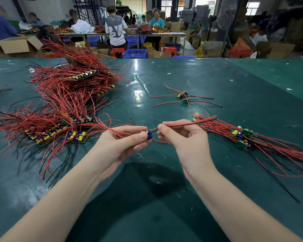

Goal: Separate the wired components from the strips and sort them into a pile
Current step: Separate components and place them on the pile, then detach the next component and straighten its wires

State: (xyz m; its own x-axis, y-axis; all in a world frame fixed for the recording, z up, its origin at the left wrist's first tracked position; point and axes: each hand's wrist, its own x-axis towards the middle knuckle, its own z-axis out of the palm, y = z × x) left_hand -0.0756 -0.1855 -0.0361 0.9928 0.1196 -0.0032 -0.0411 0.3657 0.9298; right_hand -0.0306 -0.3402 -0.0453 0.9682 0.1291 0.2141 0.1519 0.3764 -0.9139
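Over the bench, centre: both hands met above the green table (217, 81), a single wired component (148, 133) held between them, clear of the surface.
Left hand (120, 145): thumb and forefinger pinched the small board with its blue and yellow parts; red leads trailed left across the fingers.
Right hand (180, 137): fingers curled, pinching the red and black wires (187, 124) just beside the board; the wire ends ran out to the right over the pile.
Sorted pile (243, 137): lay right of the right hand, green boards stacked together, red and black leads fanned toward the near right edge.
Loose pair (183, 96): two or three separated components sat farther back, centre-right, well apart from the pile.
Strips (77, 119): unseparated strips heaped on the left, rows of yellow and blue parts, dense red wires sticking up and out; nearest strip (77, 136) lay just left of the left hand.
Background: other people sat at a long table (168, 33) with similar red wiring; blue crates (134, 53), cardboard boxes (16, 46) and red stools (170, 49) stood on the floor.
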